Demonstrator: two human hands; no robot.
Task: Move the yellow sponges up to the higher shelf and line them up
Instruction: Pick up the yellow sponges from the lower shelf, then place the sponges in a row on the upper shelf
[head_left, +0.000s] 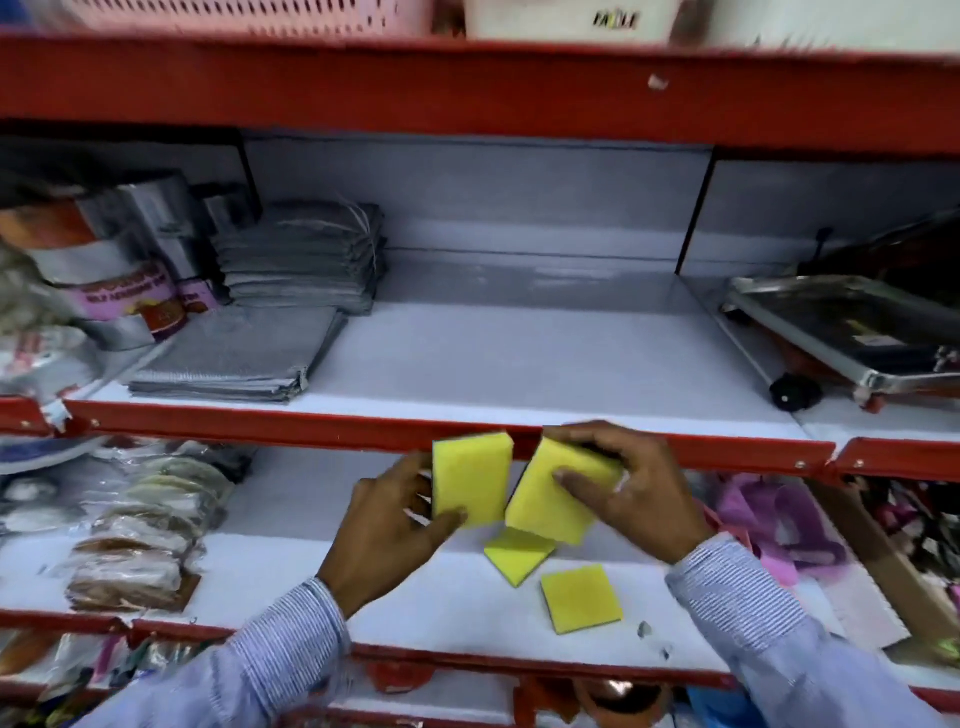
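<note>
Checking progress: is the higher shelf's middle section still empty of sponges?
Empty. The higher shelf shows bare white there; both held sponges sit at its red front edge.

1. Left sleeve (270, 660): light blue shirt fabric with fine white stripes, buttoned-style cuff at wrist.
2. Right sleeve (769, 623): same striped fabric.
3. Right hand (623, 483): pale ring on one finger.

A shop: long red-edged white metal shelves (519, 364) carry stacked grey folded cloths (306, 260), plastic-wrapped brown scrub pads (135, 561), a steel-framed tray (852, 332) and pink perforated plastic baskets (244, 15).
</note>
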